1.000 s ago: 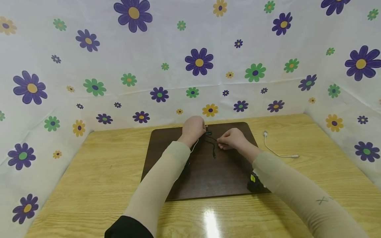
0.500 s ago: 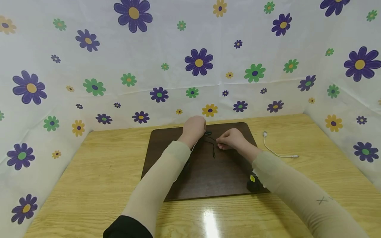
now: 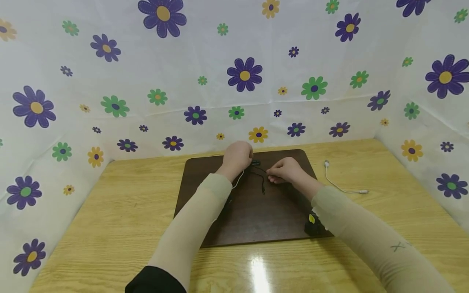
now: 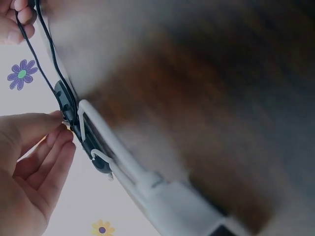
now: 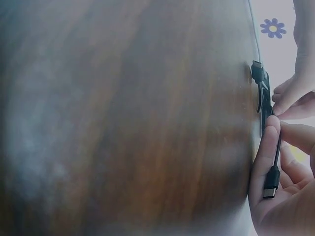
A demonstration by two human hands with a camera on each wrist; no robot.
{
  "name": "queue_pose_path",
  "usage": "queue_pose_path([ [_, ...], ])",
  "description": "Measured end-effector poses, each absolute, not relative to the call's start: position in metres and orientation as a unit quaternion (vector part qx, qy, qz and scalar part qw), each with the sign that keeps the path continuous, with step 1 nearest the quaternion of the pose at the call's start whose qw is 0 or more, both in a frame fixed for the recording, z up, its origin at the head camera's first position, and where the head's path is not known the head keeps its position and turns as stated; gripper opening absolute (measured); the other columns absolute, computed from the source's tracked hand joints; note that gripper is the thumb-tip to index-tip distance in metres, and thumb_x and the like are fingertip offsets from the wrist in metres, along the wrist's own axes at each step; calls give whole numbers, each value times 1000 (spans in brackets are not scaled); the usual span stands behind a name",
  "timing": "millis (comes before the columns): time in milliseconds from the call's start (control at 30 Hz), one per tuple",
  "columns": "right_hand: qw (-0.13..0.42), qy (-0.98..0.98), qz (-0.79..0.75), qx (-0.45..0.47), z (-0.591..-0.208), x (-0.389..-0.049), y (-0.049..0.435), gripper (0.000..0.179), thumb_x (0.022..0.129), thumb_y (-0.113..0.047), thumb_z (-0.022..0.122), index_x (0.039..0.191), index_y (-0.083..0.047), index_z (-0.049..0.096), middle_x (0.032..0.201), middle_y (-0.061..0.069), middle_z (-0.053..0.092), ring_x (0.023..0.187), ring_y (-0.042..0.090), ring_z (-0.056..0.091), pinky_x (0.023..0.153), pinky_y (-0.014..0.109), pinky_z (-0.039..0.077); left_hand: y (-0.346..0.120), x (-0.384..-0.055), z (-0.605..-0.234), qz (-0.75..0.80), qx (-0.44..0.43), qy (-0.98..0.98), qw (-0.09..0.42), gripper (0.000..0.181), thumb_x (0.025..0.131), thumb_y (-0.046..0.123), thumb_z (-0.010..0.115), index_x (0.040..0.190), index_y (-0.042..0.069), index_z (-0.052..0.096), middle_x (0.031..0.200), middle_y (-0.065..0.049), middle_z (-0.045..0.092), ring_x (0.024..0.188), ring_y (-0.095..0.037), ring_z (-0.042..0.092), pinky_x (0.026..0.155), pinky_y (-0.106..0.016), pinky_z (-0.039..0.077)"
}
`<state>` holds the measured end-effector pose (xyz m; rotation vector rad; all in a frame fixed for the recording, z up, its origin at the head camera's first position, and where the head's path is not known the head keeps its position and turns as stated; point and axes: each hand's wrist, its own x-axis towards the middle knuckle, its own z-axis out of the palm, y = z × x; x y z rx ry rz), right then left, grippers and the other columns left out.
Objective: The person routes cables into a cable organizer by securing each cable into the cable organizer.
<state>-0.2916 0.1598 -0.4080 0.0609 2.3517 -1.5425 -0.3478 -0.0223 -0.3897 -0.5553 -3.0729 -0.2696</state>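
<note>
At the far part of the dark brown board [image 3: 253,219], my left hand [image 3: 237,157] pinches a black cable organizer strip [image 4: 93,152] between thumb and fingertips. A white cable [image 4: 109,132] runs through the strip's lower end in the left wrist view. To the right, my right hand [image 3: 286,170] pinches a thin black charging cable [image 3: 263,182] between thumb and index finger. One plug [image 5: 270,183] of it hangs below the fingertips in the right wrist view; another black plug [image 5: 257,71] lies by the strip. The strip's middle is partly hidden by my fingers.
A short white USB cable [image 3: 340,189] lies on the wooden table [image 3: 121,203], right of the board. A black item with a yellow tab [image 3: 312,224] sits at my right forearm. A flowered cloth [image 3: 205,73] hangs behind the table and along both sides.
Both hands stay almost in place at the organizer strip. The left hand shifts very slightly, and a little more of the strip shows beside it. The head view has tilted slightly.
</note>
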Motion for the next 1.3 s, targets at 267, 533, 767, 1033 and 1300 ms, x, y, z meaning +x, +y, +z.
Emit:
queue_pose_path([
  [267,162,823,-545,21,-409,-292,161,25,103,-7,69,113,15,75,67,-5,72,59,1,67,64,20,63,-22,-343,-388,-96,-170,-981,-12,13,101,12,72,96,11,84,104,-3,82,97,-21,76,89,-38,65],
  [533,162,823,-544,23,-408,-291,161,25,103,-7,69,114,15,75,67,-5,72,59,1,67,64,19,63,-23,-349,-392,-115,-156,-981,-25,12,100,21,77,96,12,85,101,-2,82,94,-21,75,89,-37,64],
  [767,158,827,-539,18,-407,-290,159,24,102,-6,70,112,15,76,69,-3,73,60,2,67,65,21,64,-19,-351,-393,-102,-143,-984,-28,10,96,17,81,88,12,83,96,-2,81,90,-20,74,85,-37,64],
  [1033,156,829,-538,15,-407,-289,158,23,102,-6,70,112,15,76,70,-2,73,60,2,67,65,21,64,-18,-351,-394,-113,-139,-984,-20,9,94,14,83,85,11,83,95,-3,81,90,-21,75,85,-36,65],
  [1300,132,871,-473,-27,-408,-290,160,21,101,-10,72,105,9,80,85,11,80,65,6,68,71,28,67,-20,-351,-396,-114,-136,-984,-21,4,95,15,82,92,12,84,100,-2,81,94,-21,75,86,-37,65],
])
